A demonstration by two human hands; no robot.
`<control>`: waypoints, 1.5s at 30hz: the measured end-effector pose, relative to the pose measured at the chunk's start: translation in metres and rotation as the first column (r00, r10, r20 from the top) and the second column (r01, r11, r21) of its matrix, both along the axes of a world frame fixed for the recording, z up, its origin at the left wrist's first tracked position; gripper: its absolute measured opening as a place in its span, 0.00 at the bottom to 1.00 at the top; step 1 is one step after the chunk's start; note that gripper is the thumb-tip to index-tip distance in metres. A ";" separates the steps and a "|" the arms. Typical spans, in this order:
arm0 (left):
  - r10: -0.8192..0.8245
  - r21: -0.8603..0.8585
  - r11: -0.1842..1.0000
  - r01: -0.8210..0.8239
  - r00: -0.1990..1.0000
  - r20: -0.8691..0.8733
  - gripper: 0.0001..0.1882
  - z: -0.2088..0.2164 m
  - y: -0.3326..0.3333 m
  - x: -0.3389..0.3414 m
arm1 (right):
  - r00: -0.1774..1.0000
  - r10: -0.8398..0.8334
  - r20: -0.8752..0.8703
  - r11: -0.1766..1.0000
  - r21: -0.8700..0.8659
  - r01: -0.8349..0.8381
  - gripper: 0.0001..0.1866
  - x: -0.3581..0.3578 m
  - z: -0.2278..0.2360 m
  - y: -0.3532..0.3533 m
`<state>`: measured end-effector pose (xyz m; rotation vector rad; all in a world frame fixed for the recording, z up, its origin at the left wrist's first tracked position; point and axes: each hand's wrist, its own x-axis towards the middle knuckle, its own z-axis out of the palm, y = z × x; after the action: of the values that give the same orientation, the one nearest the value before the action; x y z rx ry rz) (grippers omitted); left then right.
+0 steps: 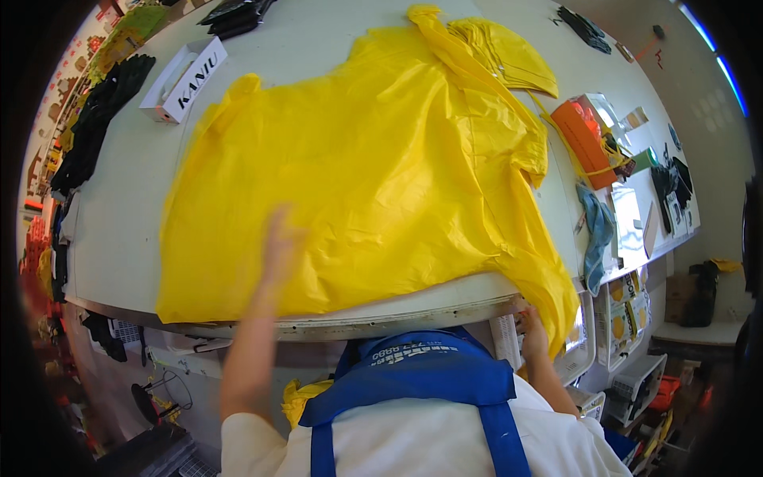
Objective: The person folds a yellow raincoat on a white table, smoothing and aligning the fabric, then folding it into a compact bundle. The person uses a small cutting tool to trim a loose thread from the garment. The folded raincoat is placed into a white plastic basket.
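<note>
A large yellow raincoat (342, 175) of thin, shiny material lies spread over the table, creased toward its right side. Over its lower left part is my left hand (281, 246), smeared by motion, so its fingers cannot be made out. One sleeve (548, 290) drapes over the table's front edge on the right. My right hand (534, 330) is at this sleeve, its fingers curled in at the edge and partly covered by the yellow material. A folded bundle of yellow material (509, 56) lies beyond the raincoat.
A white box (184, 79) stands at the left, near dark folded cloths (99, 119). At the right are an orange box (584, 139), a blue cloth (596, 234) and small items. Black packages (238, 16) lie at the far edge. White baskets (636, 385) stand below the right side.
</note>
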<state>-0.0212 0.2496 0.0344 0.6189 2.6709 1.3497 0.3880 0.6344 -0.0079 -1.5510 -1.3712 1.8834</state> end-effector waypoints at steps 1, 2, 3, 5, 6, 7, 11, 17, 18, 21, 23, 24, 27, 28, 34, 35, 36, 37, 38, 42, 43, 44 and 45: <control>-0.267 0.105 0.962 0.251 0.942 0.205 0.30 0.010 0.075 0.038 | 0.989 -0.052 -0.137 0.993 -0.114 0.036 0.15 0.016 -0.011 -0.004; -0.560 0.136 0.825 0.549 0.827 0.054 0.31 -0.005 0.126 0.072 | 0.964 -0.151 -0.221 0.967 -0.233 0.098 0.18 0.001 0.023 -0.026; -0.709 0.049 0.699 0.714 0.681 0.183 0.31 0.005 0.177 0.101 | 0.930 -0.264 -0.256 0.932 -0.317 0.177 0.18 -0.003 0.035 -0.033; -0.825 -0.090 0.552 0.829 0.559 0.083 0.32 -0.014 0.234 0.149 | 0.876 -0.371 -0.309 0.919 -0.260 0.297 0.17 -0.007 0.049 -0.032; -0.810 -0.165 0.559 0.812 0.578 0.098 0.33 -0.016 0.246 0.166 | 0.881 -0.353 -0.316 0.935 -0.103 0.338 0.17 -0.013 0.057 -0.025; -0.824 -0.234 0.534 0.813 0.562 0.075 0.32 -0.021 0.250 0.175 | 0.883 -0.342 -0.320 0.924 0.053 0.378 0.16 -0.017 0.062 -0.015; -0.853 -0.282 0.501 0.819 0.522 0.000 0.34 -0.091 0.259 0.211 | 0.433 0.374 0.820 0.009 0.464 -0.886 0.15 -0.122 0.121 -0.036; -0.921 0.070 0.078 0.995 0.045 0.386 0.44 -0.046 0.268 0.222 | 0.246 0.778 0.579 0.074 0.304 -0.950 0.26 -0.237 0.141 0.016; -0.877 0.121 -0.007 0.993 -0.064 0.475 0.45 -0.050 0.269 0.228 | 0.513 0.697 0.501 0.129 0.617 -0.777 0.27 -0.241 0.104 0.045; -0.856 0.372 -0.005 0.928 -0.196 0.479 0.34 -0.023 0.235 0.180 | 0.412 0.250 0.876 -0.139 0.454 -0.880 0.32 -0.229 0.019 0.108; -0.894 0.536 0.163 0.829 -0.105 0.435 0.22 0.023 0.172 0.092 | 0.327 0.188 0.926 -0.212 0.363 -0.907 0.31 -0.206 -0.009 0.137; -0.822 0.563 0.388 0.730 -0.003 0.570 0.21 0.060 0.135 0.036 | 0.369 0.240 0.898 -0.207 0.419 -0.884 0.29 -0.206 -0.006 0.148; -0.101 0.251 0.966 -0.057 0.813 0.573 0.20 0.027 0.021 -0.085 | 0.346 0.262 0.901 -0.110 0.384 -0.917 0.21 -0.251 0.022 0.177; 0.224 -0.196 0.963 -0.185 0.954 0.198 0.26 0.040 0.008 -0.129 | 0.510 0.303 0.805 -0.028 0.542 -0.840 0.18 -0.274 0.018 0.195; 0.528 -0.631 0.551 -0.547 0.813 -0.243 0.30 -0.008 0.032 -0.289 | 0.697 0.247 0.674 -0.033 0.724 -0.689 0.28 -0.522 0.037 0.211; 0.545 -0.627 0.491 -0.604 0.775 -0.319 0.25 -0.033 0.019 -0.305 | 0.606 0.186 0.774 0.041 0.610 -0.791 0.30 -0.565 0.043 0.201; 0.555 -0.618 0.432 -0.657 0.734 -0.392 0.21 -0.058 -0.005 -0.324 | 0.495 0.133 0.859 0.128 0.480 -0.868 0.33 -0.598 0.048 0.189; 0.496 -0.676 0.455 -0.579 0.796 -0.348 0.18 -0.067 -0.028 -0.338 | 0.396 0.083 0.915 0.109 0.387 -0.916 0.31 -0.612 0.045 0.190; 0.443 -0.728 0.464 -0.505 0.844 -0.302 0.15 -0.072 -0.050 -0.345 | 0.293 0.037 0.955 0.084 0.289 -0.954 0.30 -0.625 0.045 0.190; 0.472 -0.347 0.855 -0.385 0.856 0.212 0.11 -0.010 -0.109 -0.340 | 0.193 -0.052 0.980 -0.064 0.190 -0.980 0.19 -0.623 0.015 0.227; 0.434 -0.178 0.900 -0.398 0.781 0.449 0.12 0.017 -0.118 -0.332 | 0.255 -0.067 0.965 -0.108 0.247 -0.963 0.17 -0.613 0.005 0.248; 0.334 0.001 0.899 -0.438 0.686 0.646 0.12 0.049 -0.125 -0.324 | 0.326 -0.081 0.942 -0.151 0.312 -0.938 0.15 -0.602 -0.007 0.291; 0.186 0.086 0.939 -0.334 0.699 0.690 0.13 0.072 -0.115 -0.344 | 0.477 -0.222 0.850 -0.287 0.410 -0.866 0.13 -0.544 -0.036 0.436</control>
<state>-0.3651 0.1346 0.1063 -0.2516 2.0681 1.5438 -0.1558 1.0706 -0.0438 -0.6398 -2.8923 -0.5674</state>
